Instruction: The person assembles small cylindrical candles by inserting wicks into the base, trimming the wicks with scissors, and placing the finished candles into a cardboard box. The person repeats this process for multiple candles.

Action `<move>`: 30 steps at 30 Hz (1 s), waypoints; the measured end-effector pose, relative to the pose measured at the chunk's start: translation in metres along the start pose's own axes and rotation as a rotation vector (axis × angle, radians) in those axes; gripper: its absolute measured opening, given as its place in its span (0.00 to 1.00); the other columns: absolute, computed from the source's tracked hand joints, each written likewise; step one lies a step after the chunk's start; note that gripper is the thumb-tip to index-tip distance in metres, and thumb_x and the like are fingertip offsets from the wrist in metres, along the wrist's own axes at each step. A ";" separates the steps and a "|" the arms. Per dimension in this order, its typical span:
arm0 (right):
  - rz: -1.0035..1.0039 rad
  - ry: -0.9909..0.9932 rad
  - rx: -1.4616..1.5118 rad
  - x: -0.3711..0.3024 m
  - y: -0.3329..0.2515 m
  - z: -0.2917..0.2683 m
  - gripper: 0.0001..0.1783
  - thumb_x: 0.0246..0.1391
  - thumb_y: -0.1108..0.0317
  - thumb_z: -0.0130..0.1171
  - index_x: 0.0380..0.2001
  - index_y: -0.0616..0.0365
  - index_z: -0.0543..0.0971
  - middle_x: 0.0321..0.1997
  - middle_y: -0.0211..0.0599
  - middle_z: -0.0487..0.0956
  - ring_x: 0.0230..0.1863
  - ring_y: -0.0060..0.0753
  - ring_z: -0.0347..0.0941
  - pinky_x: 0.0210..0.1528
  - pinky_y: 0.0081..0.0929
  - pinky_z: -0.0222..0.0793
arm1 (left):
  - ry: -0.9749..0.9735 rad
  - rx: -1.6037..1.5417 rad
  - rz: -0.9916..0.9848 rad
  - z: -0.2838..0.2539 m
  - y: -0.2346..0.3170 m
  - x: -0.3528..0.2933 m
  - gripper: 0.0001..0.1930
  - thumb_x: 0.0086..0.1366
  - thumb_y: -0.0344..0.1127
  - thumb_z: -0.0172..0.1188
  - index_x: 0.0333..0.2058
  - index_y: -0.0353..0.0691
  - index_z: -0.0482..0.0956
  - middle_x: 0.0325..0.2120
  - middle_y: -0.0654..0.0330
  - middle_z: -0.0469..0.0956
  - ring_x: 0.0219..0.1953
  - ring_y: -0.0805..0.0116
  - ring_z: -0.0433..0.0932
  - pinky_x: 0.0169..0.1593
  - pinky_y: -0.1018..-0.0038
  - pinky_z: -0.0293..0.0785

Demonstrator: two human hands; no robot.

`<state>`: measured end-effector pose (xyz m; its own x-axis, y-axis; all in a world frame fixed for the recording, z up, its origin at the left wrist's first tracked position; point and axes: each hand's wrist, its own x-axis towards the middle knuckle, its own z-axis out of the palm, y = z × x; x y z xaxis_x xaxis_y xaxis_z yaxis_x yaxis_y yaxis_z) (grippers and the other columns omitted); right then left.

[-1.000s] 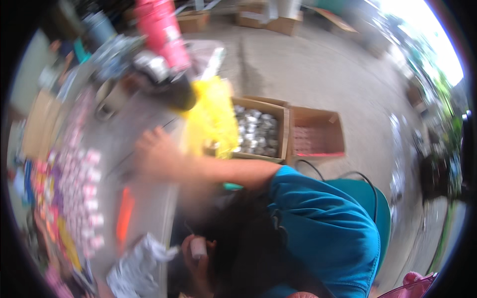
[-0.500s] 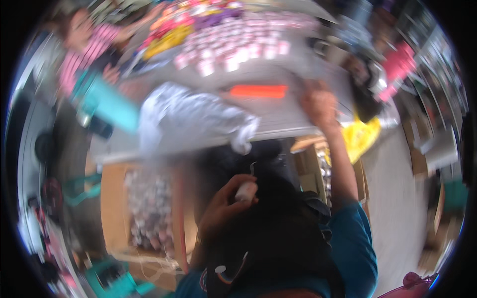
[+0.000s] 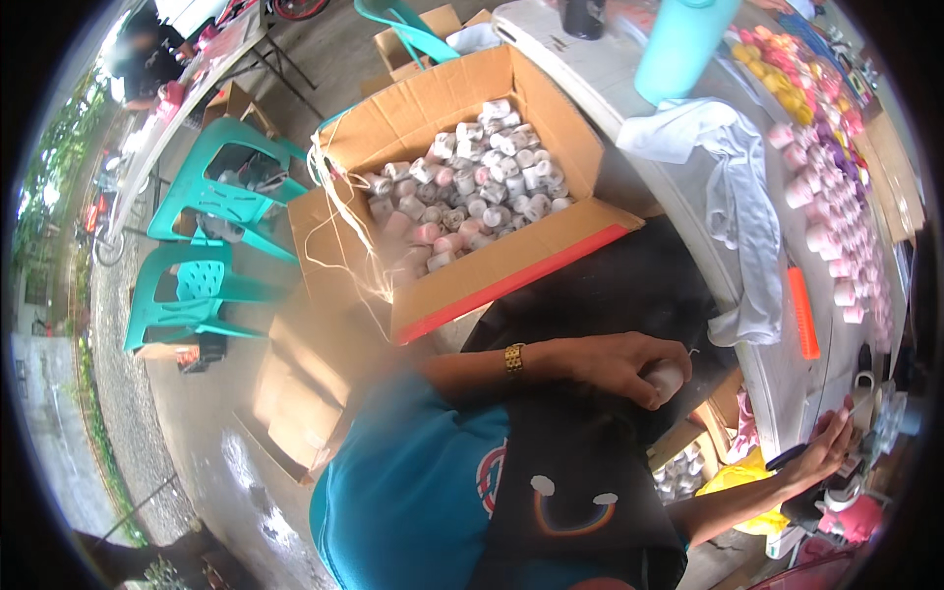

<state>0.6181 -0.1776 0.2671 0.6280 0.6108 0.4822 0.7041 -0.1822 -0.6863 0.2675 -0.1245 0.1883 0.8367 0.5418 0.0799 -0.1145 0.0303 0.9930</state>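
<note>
My left hand (image 3: 629, 369), with a gold-coloured watch (image 3: 513, 360) at the wrist, is curled around a small whitish cylinder (image 3: 665, 380) above my dark apron. My right hand (image 3: 824, 450) is over the near right end of the table, its fingers stretched out. A dark, slim object (image 3: 787, 456) shows beside that hand; whether they touch I cannot tell. An orange, long, flat piece (image 3: 802, 313) lies on the table next to a crumpled white cloth (image 3: 733, 177). Beyond it stand several rows of small pink-and-white cylinders (image 3: 831, 236).
A large open cardboard box (image 3: 551, 246) at my left holds many small whitish and pink cylinders (image 3: 482, 172). Teal plastic chairs (image 3: 202, 280) stand farther left. A teal tumbler (image 3: 683, 49) is on the table (image 3: 610, 88). Under its near end are a yellow bag (image 3: 733, 484) and another box of cylinders.
My view has swung left, bringing the large box and chairs toward the middle. The left hand still holds the whitish cylinder. My right hand has moved from beside the orange piece to the table's near end.
</note>
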 end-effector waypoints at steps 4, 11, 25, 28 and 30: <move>-0.029 -0.246 0.319 -0.051 -0.045 0.019 0.24 0.63 0.54 0.50 0.50 0.66 0.76 0.19 0.20 0.62 0.22 0.14 0.54 0.27 0.17 0.51 | 0.043 0.009 -0.010 -0.013 -0.008 0.000 0.26 0.52 0.38 0.62 0.51 0.41 0.69 0.41 0.57 0.73 0.41 0.67 0.74 0.45 0.71 0.71; 0.379 -0.973 0.578 -0.139 -0.078 0.077 0.23 0.63 0.57 0.49 0.48 0.69 0.75 0.19 0.24 0.64 0.21 0.15 0.57 0.26 0.14 0.51 | 0.259 -0.422 -0.201 -0.027 -0.018 -0.003 0.21 0.57 0.41 0.57 0.49 0.42 0.70 0.39 0.60 0.71 0.42 0.71 0.72 0.45 0.74 0.73; 0.354 -1.192 0.424 -0.177 -0.033 0.126 0.22 0.64 0.63 0.44 0.56 0.64 0.71 0.27 0.22 0.69 0.26 0.13 0.57 0.29 0.14 0.52 | 0.565 -0.590 -0.365 -0.031 -0.063 0.000 0.16 0.62 0.45 0.51 0.43 0.43 0.73 0.35 0.64 0.71 0.36 0.75 0.71 0.37 0.76 0.73; 0.610 -1.130 0.613 -0.175 -0.033 0.131 0.22 0.64 0.61 0.43 0.54 0.65 0.73 0.23 0.20 0.65 0.23 0.13 0.54 0.26 0.15 0.48 | 0.597 -0.613 -0.362 -0.032 -0.066 0.002 0.15 0.60 0.44 0.52 0.41 0.43 0.74 0.36 0.63 0.71 0.37 0.73 0.71 0.36 0.75 0.73; 0.721 -1.103 0.730 -0.173 -0.037 0.133 0.23 0.64 0.58 0.43 0.53 0.65 0.73 0.21 0.19 0.62 0.22 0.13 0.53 0.25 0.15 0.47 | 0.580 -0.638 -0.354 -0.032 -0.070 0.004 0.13 0.58 0.41 0.54 0.39 0.42 0.75 0.38 0.60 0.72 0.43 0.69 0.72 0.37 0.71 0.76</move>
<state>0.4392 -0.1735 0.1365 -0.0336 0.8771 -0.4791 -0.1619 -0.4778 -0.8634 0.2619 -0.0977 0.1160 0.5006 0.7425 -0.4450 -0.3201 0.6364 0.7018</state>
